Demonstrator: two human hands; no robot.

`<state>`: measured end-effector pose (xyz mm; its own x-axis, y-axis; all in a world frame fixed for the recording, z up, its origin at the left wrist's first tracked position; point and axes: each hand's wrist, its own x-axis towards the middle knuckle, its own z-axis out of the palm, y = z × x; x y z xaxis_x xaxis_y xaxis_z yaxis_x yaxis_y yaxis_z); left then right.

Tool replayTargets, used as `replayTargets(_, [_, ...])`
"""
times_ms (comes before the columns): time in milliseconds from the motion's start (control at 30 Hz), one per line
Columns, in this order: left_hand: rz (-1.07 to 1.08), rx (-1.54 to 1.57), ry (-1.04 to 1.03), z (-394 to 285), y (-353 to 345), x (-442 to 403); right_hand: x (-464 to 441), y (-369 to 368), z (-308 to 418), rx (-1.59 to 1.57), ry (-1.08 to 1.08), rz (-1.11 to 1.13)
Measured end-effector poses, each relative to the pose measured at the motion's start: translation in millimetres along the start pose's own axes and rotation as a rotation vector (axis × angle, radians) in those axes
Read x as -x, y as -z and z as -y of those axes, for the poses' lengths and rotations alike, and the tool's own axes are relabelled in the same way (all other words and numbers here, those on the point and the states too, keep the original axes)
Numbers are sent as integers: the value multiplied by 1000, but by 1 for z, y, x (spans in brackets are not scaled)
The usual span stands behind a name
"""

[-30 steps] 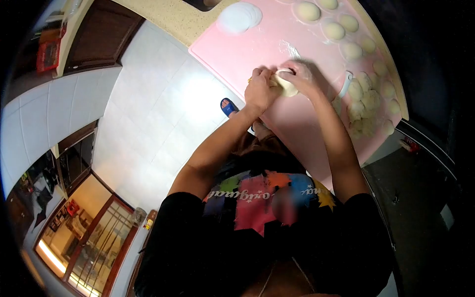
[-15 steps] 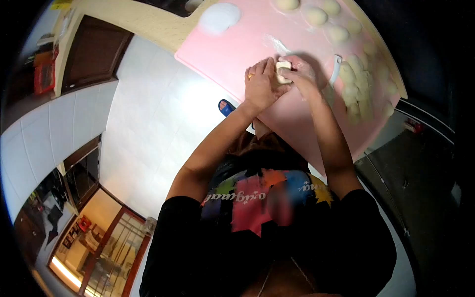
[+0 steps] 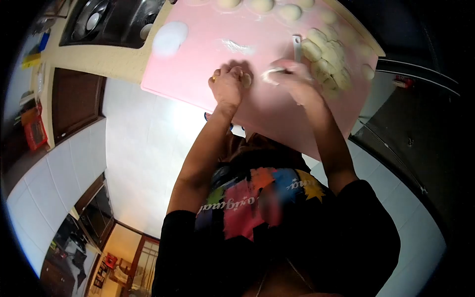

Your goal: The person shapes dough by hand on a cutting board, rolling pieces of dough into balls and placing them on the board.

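Observation:
My left hand (image 3: pixel 229 85) is curled, palm down, on the pink mat (image 3: pixel 193 79). A small pale patch shows by its thumb side; whether that is dough or the thumb itself, I cannot tell. To the right, my right hand (image 3: pixel 296 81), smeared by motion, grips a pale piece of dough (image 3: pixel 272 75) between thumb and fingers. Just beyond it lies a scraper or knife with a white handle (image 3: pixel 297 45), partly hidden by the hand. Beside that, cut dough pieces (image 3: pixel 329 57) form a heap.
Round dough balls (image 3: pixel 261 5) line the mat's far and right edges. A mound of white flour (image 3: pixel 170 38) sits at the far left, with a flour smear (image 3: pixel 237 47) nearer the middle. A sink (image 3: pixel 111 22) holding dishes is set into the counter at upper left.
My hands have parted: the left moved left, while the right drew away holding the dough piece. The view has shifted, bringing the sink into sight.

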<state>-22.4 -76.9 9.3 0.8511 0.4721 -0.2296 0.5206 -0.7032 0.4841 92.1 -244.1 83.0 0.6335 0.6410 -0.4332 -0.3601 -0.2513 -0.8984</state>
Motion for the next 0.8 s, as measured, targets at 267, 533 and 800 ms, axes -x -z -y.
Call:
replayTargets(267, [186, 168, 121, 10, 28, -5, 24, 130, -84, 1078, 332, -516])
replayTargets(533, [-198, 284, 30, 43, 17, 23, -47, -49, -42, 313, 151, -355])
replayTargets(800, [-235, 340, -17, 36, -13, 66, -78, -95, -89, 1212, 805, -259])
